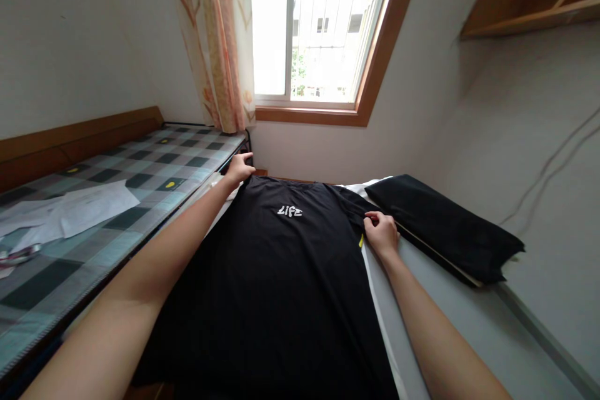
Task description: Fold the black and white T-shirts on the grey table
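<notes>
A black T-shirt (285, 281) with white lettering lies spread over a white surface (417, 300), its collar end away from me and its lower part near my body. My left hand (240, 167) is at the shirt's far left corner, thumb and fingers pinching the cloth there. Over on the right, my right hand (381, 232) has its fingers closed at the edge of the right sleeve. A small yellow tag (360, 240) shows on the shirt just beside that hand. The near hem runs out of view.
A folded black cloth item (445, 228) lies right of the shirt, by the wall. On the left is a checked mattress (135, 165) with white papers (89, 209) on it. Behind are a curtain (225, 37) and a window (328, 31). A wooden shelf (534, 19) hangs upper right.
</notes>
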A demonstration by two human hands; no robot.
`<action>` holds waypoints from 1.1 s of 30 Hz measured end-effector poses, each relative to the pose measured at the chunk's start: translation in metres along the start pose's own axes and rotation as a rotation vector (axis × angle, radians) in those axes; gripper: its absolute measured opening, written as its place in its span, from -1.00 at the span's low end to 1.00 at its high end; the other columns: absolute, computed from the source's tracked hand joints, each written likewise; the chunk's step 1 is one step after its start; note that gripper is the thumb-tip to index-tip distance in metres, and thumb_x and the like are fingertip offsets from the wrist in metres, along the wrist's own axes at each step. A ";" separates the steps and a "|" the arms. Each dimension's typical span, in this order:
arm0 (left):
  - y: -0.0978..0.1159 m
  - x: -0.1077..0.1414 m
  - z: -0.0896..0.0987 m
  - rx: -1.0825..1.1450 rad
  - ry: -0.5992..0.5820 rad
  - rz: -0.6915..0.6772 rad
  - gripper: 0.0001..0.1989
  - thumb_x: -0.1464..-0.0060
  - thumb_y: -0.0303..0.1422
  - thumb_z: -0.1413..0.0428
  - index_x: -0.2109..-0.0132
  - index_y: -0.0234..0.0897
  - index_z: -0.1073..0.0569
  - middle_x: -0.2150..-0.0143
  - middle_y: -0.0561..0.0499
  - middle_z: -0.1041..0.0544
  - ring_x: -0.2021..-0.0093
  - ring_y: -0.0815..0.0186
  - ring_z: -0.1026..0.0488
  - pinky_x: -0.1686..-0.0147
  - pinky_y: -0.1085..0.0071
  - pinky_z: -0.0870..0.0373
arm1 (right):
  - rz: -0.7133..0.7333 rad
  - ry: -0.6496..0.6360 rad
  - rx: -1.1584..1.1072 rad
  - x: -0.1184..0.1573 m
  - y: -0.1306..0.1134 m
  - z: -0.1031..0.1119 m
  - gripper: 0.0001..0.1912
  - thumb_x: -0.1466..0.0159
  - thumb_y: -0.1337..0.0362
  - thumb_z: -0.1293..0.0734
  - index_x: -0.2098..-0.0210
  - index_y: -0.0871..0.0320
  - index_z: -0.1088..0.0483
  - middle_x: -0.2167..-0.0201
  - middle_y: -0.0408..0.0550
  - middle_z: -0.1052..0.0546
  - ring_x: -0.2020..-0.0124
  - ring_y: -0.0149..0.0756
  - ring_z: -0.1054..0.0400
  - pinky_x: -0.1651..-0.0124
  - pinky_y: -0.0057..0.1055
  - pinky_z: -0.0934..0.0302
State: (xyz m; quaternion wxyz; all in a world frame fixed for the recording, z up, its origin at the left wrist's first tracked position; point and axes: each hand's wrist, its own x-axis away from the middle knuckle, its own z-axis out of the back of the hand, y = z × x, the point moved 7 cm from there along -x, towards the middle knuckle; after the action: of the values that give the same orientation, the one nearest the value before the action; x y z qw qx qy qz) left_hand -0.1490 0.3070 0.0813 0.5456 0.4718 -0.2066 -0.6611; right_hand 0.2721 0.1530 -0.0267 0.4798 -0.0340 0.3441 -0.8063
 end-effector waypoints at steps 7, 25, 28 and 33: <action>0.046 0.067 -0.124 -0.227 -0.720 -0.302 -0.49 0.17 -0.41 -0.26 -0.03 -0.24 -0.54 -0.07 -0.07 -0.52 0.05 0.17 -0.51 0.01 0.35 -0.41 | 0.019 -0.013 0.020 0.000 0.001 -0.002 -0.68 -0.19 0.18 -0.20 0.17 0.08 -0.51 0.14 0.02 -0.44 0.06 -0.11 -0.32 0.05 -0.23 -0.11; -0.053 0.133 -0.030 -0.483 -0.380 -0.274 -0.51 -0.24 -0.09 0.07 -0.18 -0.22 -0.44 -0.25 -0.11 -0.38 -0.27 0.14 -0.25 -0.27 0.17 -0.13 | 0.261 0.184 0.096 0.020 -0.061 0.030 -0.67 -0.29 0.17 -0.13 0.23 0.16 -0.49 0.21 0.05 -0.51 0.14 -0.14 -0.30 0.07 -0.25 -0.02; -0.055 0.134 -0.029 -0.474 -0.349 -0.268 -0.50 -0.24 -0.08 0.07 -0.14 -0.25 -0.47 -0.22 -0.12 -0.40 -0.26 0.13 -0.28 -0.25 0.18 -0.16 | 0.305 -0.084 0.027 0.026 -0.099 0.006 -0.68 -0.30 0.12 -0.15 0.27 0.12 -0.47 0.28 -0.01 -0.55 0.21 -0.19 -0.37 0.13 -0.33 -0.07; -0.055 0.135 -0.026 -0.432 -0.363 -0.252 -0.52 -0.23 -0.09 0.06 -0.13 -0.22 -0.48 -0.23 -0.09 -0.40 -0.27 0.16 -0.27 -0.27 0.21 -0.15 | 0.189 -0.464 0.064 0.028 -0.148 -0.056 -0.60 -0.28 -0.03 -0.19 0.22 0.11 -0.50 0.15 0.08 -0.56 0.10 -0.06 -0.41 0.11 -0.27 -0.17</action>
State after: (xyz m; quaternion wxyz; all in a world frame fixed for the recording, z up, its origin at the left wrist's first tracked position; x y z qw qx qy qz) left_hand -0.1507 0.2073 -0.0281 0.5013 0.2410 -0.0949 -0.8256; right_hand 0.1243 0.2045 0.0098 0.6202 -0.1706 0.2005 -0.7389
